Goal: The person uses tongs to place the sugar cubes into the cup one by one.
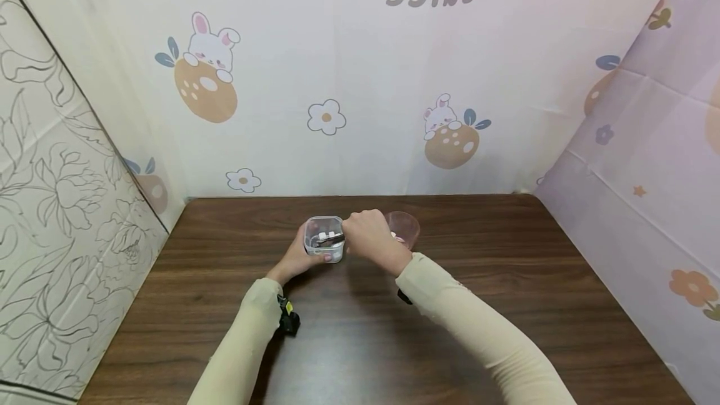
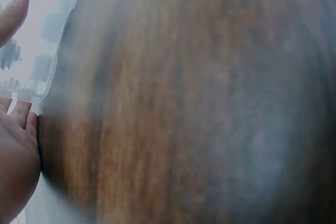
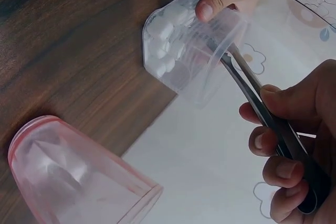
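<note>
A clear plastic container (image 1: 324, 256) stands near the far edge of the table, with several small white pieces (image 3: 161, 28) at its bottom. My left hand (image 1: 295, 259) holds it from the left side, thumb on the near wall. In the left wrist view only part of that hand (image 2: 16, 156) shows, at the left edge. Metal tongs (image 3: 251, 92) with dark handles are gripped by my right hand (image 1: 371, 236). Their tips reach over the rim into the container; whether they pinch a piece cannot be made out. A translucent pink cup (image 3: 79, 174) stands to the right, partly behind the right hand.
The dark wooden table (image 1: 337, 342) meets a patterned cloth backdrop (image 1: 337, 161) just beyond the container and cup. Patterned panels rise on the left and right sides. A black wrist camera (image 1: 289, 317) is strapped to the left sleeve.
</note>
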{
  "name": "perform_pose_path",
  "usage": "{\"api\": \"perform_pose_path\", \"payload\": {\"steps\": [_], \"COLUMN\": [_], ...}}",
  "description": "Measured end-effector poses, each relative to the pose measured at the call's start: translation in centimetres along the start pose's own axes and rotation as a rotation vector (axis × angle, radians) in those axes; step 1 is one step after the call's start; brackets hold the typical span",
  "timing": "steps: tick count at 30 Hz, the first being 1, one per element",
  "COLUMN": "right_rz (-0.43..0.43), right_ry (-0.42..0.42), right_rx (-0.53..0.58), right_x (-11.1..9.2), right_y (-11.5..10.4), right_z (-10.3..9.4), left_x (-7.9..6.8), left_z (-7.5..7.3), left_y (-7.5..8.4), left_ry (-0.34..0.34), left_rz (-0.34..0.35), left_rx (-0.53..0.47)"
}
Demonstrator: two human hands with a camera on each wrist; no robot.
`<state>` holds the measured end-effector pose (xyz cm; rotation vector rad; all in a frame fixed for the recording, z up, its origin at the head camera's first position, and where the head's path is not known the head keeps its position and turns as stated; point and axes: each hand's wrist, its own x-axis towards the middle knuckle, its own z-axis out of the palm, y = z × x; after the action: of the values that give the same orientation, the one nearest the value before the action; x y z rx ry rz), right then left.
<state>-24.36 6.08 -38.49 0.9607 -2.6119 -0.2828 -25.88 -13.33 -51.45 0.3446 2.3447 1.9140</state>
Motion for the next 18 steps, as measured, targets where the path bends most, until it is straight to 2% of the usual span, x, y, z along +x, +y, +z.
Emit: {"api": "perform_pose_path", "payload": {"steps": [7, 12, 18], "right_rz": [-0.017, -0.014, -0.033], "right_ry": [0.013, -0.038, 0.016], "right_rx": [-0.005, -0.036, -0.048], "right_x": [0.1, 0.3, 0.4], "right_y": [-0.4, -0.8, -1.2], "right_z": [0.0, 0.2, 0.7], "left_x": [-1.2, -1.4, -1.3], "left_z": [-0.2, -0.2, -0.2], "left_y": [2.8, 3.1, 3.2], "left_ry": [-0.045, -0.048, -0.052], "left_rz": [-0.015, -0.015, -0.013], "left_rx": [-0.008, 0.002, 0.000]}}
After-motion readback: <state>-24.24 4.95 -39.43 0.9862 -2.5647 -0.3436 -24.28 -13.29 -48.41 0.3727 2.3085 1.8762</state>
